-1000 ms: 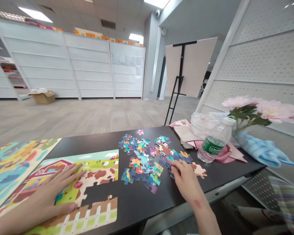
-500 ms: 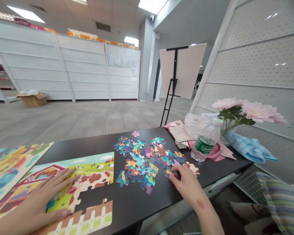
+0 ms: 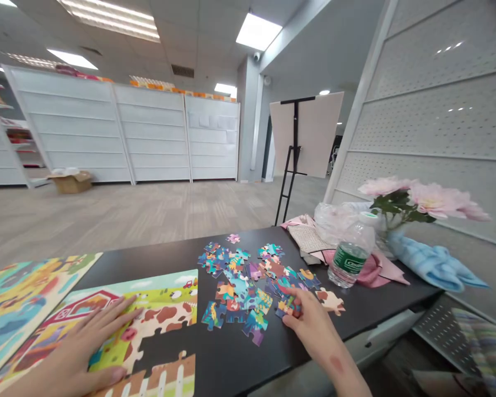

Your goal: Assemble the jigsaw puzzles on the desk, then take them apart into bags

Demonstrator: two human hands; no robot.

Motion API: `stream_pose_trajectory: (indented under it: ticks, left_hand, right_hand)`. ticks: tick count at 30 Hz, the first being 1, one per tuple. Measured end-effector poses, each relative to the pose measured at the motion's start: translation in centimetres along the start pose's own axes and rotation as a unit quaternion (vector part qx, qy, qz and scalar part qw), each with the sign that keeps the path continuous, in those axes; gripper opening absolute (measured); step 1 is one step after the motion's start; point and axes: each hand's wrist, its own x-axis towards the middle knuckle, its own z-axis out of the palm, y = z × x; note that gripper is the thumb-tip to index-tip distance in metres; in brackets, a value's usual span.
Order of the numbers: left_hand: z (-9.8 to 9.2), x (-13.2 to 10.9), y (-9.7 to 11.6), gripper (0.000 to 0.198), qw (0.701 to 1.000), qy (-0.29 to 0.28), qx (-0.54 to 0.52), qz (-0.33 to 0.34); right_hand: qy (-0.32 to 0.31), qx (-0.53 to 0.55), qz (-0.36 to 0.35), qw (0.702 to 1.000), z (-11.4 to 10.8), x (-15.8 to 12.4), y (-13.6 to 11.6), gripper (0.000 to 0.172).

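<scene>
Glass vase (image 3: 382, 238) of pink flowers (image 3: 427, 196), water bottle (image 3: 351, 256), right hand (image 3: 310, 320) on puzzle pieces (image 3: 289, 307)

The left hand (image 3: 80, 344) lies flat on a partly built farm jigsaw puzzle (image 3: 161, 309), its barn and cow-patch pieces joined around a gap that shows dark tabletop, with an assembled, brightly coloured puzzle (image 3: 20, 298) just left of that hand. Between the hands spreads a scatter of loose multicoloured jigsaw pieces (image 3: 235, 286), lying flat, some overlapping. The right hand (image 3: 310, 325) curls over a small multicoloured piece (image 3: 288, 306), and a cream piece with brown cow patches (image 3: 329, 301) lies just beyond its fingers.
</scene>
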Motion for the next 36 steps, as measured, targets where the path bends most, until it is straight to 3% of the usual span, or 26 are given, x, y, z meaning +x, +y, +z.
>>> stream_pose_trajectory:
  ticks: [3, 5, 10, 16, 23, 27, 31, 33, 36]
  left_hand:
    - [-0.1, 0.1, -0.2, 0.076, 1.000, -0.003, -0.009, -0.003]
    - [-0.3, 0.1, -0.1, 0.077, 1.000, -0.010, -0.011, -0.007]
    - [-1.8, 0.5, 1.3, 0.084, 0.997, -0.056, -0.022, -0.038]
    - [-5.0, 1.0, 5.1, 0.082, 0.992, -0.088, -0.046, -0.072]
    - [-5.5, 1.0, 6.1, 0.087, 0.989, -0.109, -0.049, -0.085]
    - [-5.3, 0.5, 5.9, 0.085, 0.990, -0.107, -0.046, -0.080]
    - [-4.4, 0.3, 4.6, 0.079, 0.995, -0.084, -0.041, -0.046]
    - [-4.0, 0.3, 3.9, 0.077, 0.996, -0.074, -0.041, -0.038]
    - [-3.7, 0.5, 3.4, 0.068, 0.996, -0.064, -0.046, -0.034]
  right_hand:
    - [0.009, 0.020, -0.028, 0.999, 0.9, 0.3, -0.8, 0.028]
    - [0.033, 0.019, -0.042, 0.998, 1.6, 0.5, -1.2, 0.022]
    - [0.071, 0.024, -0.052, 0.996, 2.9, 1.4, -1.0, 0.026]
    - [0.095, 0.127, -0.038, 0.987, 2.7, 1.7, -1.2, 0.032]
    - [0.031, 0.202, -0.041, 0.978, 5.0, 1.1, -4.7, 0.036]
    - [0.074, 0.059, -0.052, 0.994, 4.9, 1.5, -4.4, 0.031]
    - [0.159, -0.140, -0.085, 0.974, 4.4, 1.4, -3.2, 0.031]
    - [0.146, -0.171, -0.118, 0.967, 4.9, 0.8, -3.5, 0.036]
    - [0.042, -0.168, -0.175, 0.969, 6.3, -0.5, -4.6, 0.046]
